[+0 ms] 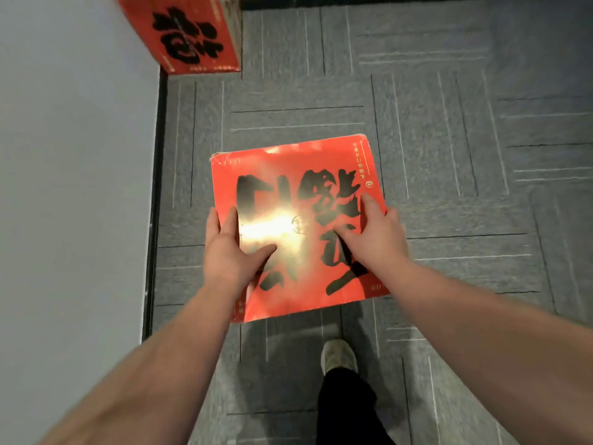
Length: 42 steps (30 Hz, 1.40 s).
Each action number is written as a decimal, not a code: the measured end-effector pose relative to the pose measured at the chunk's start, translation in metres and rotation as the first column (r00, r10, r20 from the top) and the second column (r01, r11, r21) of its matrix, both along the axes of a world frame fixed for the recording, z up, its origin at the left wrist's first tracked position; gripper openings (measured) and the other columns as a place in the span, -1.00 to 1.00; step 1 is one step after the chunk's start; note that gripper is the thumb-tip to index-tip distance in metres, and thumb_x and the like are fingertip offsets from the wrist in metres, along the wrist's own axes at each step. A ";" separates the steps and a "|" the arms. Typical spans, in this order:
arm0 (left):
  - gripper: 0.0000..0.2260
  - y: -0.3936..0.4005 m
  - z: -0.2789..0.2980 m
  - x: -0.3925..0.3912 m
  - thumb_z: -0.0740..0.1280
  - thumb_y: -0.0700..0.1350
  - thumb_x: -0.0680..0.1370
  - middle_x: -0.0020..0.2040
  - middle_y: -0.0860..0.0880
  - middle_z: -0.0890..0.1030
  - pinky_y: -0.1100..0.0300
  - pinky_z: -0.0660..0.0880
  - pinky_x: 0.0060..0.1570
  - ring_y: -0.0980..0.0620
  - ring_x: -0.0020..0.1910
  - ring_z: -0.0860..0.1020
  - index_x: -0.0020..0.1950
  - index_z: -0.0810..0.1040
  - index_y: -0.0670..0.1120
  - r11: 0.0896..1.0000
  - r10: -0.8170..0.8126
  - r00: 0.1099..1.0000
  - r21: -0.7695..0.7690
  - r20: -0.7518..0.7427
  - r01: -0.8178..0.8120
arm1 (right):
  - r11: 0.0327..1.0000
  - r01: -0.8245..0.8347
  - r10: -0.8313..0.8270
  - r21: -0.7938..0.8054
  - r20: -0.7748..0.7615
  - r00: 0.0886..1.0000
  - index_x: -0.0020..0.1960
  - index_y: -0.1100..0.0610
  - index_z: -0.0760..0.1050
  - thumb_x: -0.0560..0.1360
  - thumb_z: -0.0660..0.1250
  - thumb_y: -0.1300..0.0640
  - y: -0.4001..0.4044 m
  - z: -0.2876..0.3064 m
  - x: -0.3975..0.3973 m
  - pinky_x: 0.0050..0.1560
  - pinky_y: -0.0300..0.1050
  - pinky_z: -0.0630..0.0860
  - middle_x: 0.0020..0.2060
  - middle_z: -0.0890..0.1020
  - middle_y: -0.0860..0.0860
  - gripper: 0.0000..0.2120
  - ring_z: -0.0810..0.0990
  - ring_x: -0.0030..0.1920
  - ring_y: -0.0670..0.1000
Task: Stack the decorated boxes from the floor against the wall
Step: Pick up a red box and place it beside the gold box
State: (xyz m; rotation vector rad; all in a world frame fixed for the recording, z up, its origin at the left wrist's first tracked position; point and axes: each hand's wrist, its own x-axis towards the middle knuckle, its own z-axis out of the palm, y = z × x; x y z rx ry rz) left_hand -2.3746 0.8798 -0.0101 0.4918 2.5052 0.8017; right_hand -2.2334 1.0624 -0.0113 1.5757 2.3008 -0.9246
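I hold a flat red decorated box (288,187) with large black brush lettering and a glossy glare, carried above the grey carpet in the middle of the view. My left hand (231,248) grips its left edge with the thumb lying across the top. Along the right edge my right hand (375,236) does the same, fingers spread on the top face. Another red box (189,33) with black lettering stands at the top left, pressed against the wall.
A pale grey wall (70,171) runs down the left side with a dark skirting strip (157,203) at its foot. Grey striped carpet tiles (449,123) cover the floor. My shoe (338,354) and dark trouser leg are below the box.
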 end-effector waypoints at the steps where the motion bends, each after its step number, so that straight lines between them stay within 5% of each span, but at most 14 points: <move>1: -0.16 0.018 0.001 -0.011 0.57 0.03 0.30 0.55 -0.07 0.06 0.33 0.13 0.33 0.03 0.49 0.16 0.50 0.25 0.02 1.000 -0.017 1.000 0.003 -0.002 0.017 | 1.000 0.007 -0.007 0.008 0.012 1.000 0.50 -0.19 0.10 0.42 0.35 -0.27 0.018 0.004 -0.009 0.29 0.19 0.38 0.29 0.33 0.17 -0.25 0.36 0.32 0.26; 7: -0.16 0.119 0.008 -0.084 0.55 0.08 0.28 0.51 -0.08 0.13 0.09 0.24 0.40 -0.02 0.47 0.20 0.48 0.27 0.03 0.992 -0.098 0.995 0.077 -0.030 0.100 | 0.996 0.064 -0.066 0.069 0.019 0.998 0.50 -0.20 0.12 0.41 0.35 -0.28 0.108 0.027 -0.069 0.27 0.18 0.35 0.30 0.31 0.17 -0.25 0.34 0.32 0.26; 12: -0.18 0.188 0.013 -0.154 0.57 -0.01 0.30 0.53 -0.10 0.11 0.34 0.11 0.28 0.01 0.49 0.15 0.49 0.28 -0.01 0.976 -0.163 0.986 0.145 -0.018 0.164 | 0.989 0.118 -0.123 0.085 0.050 0.991 0.50 -0.19 0.11 0.43 0.34 -0.27 0.166 0.037 -0.132 0.25 0.18 0.35 0.33 0.30 0.15 -0.27 0.32 0.34 0.24; 23: -0.18 0.336 0.026 -0.295 0.56 0.02 0.33 0.56 -0.06 0.04 0.36 0.11 0.28 0.09 0.52 0.05 0.50 0.24 0.04 0.962 -0.258 0.965 0.083 -0.037 0.261 | 0.974 0.221 -0.222 0.054 0.019 0.975 0.51 -0.20 0.10 0.43 0.34 -0.27 0.301 0.033 -0.257 0.28 0.15 0.34 0.35 0.28 0.13 -0.26 0.31 0.36 0.21; 29: -0.27 0.412 0.015 -0.356 0.56 -0.04 0.33 0.50 -0.09 0.17 0.51 0.07 0.16 0.07 0.45 0.15 0.43 0.35 -0.04 0.958 -0.272 0.961 0.072 -0.057 0.276 | 0.980 0.186 -0.187 0.065 0.006 0.982 0.50 -0.17 0.16 0.38 0.36 -0.33 0.380 0.015 -0.318 0.18 0.14 0.47 0.24 0.37 0.17 -0.23 0.42 0.25 0.25; 34: -0.20 0.463 0.010 -0.403 0.55 0.06 0.34 0.56 -0.06 0.03 0.28 0.07 0.38 0.04 0.52 0.03 0.50 0.25 0.06 0.977 -0.213 0.977 -0.006 0.013 0.213 | 0.989 0.135 -0.138 0.063 0.049 0.989 0.48 -0.18 0.12 0.40 0.32 -0.34 0.438 0.014 -0.370 0.22 0.22 0.43 0.29 0.32 0.15 -0.25 0.37 0.27 0.24; 42: -0.17 0.516 0.001 -0.505 0.49 0.18 0.35 0.56 0.04 0.00 0.06 0.23 0.38 -0.01 0.51 0.09 0.52 0.14 0.16 0.975 -0.206 0.978 -0.081 0.037 0.209 | 0.989 0.136 -0.142 0.058 0.110 0.984 0.50 -0.21 0.08 0.41 0.31 -0.35 0.494 0.014 -0.476 0.25 0.20 0.37 0.28 0.31 0.13 -0.25 0.35 0.30 0.22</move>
